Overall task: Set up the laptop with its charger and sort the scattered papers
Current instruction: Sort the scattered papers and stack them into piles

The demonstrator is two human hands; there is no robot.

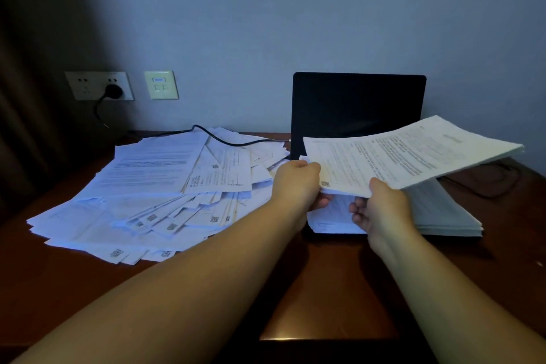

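Note:
An open black laptop point(357, 106) stands at the back of the wooden desk, its screen dark. A thick, neat stack of papers point(443, 216) lies over its keyboard area. Both hands hold a thinner sheaf of printed sheets point(413, 154) lifted above that stack: my left hand point(298, 183) grips its near left corner, and my right hand point(381, 207) pinches its near edge with the thumb on top. Scattered papers point(153, 192) fan out across the left of the desk. The black charger cable point(224, 140) runs over them from the plug point(113, 91) towards the laptop's left side.
A double wall socket point(85, 86) holds the plug, beside a beige data port plate point(161, 84). Another dark cable point(487, 186) loops on the desk right of the laptop. The desk point(325, 289) shows bare brown wood near me. A dark curtain hangs at the left.

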